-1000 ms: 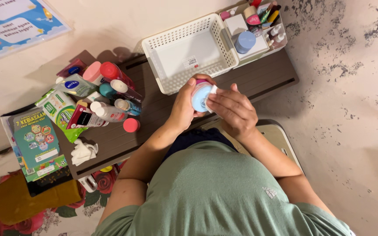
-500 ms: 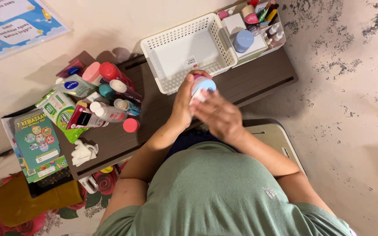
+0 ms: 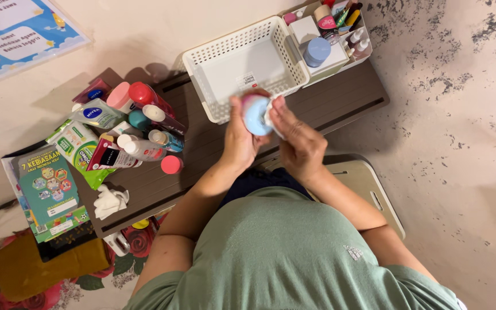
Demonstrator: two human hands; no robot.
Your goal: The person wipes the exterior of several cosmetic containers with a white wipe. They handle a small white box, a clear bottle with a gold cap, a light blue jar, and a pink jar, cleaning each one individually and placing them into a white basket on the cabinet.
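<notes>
Left hand: I see my left hand (image 3: 237,136) wrapped around a round light-blue jar (image 3: 257,115) with a pink rim, held above the brown table (image 3: 340,103).
Right hand: my right hand (image 3: 298,140) presses a small white cloth (image 3: 271,117) against the jar's face, fingers closed on it.
Jar position: just in front of the empty white basket (image 3: 202,60).
Left of hands: a cluster of bottles and tubes (image 3: 139,129), well apart, with a crumpled white tissue (image 3: 109,201) near the table edge.
Far corner: a small organiser tray (image 3: 331,31) of cosmetics beside the basket.

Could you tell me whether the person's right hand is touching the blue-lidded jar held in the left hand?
Touching: the head view shows the right hand pressing a white wipe against the jar.
</notes>
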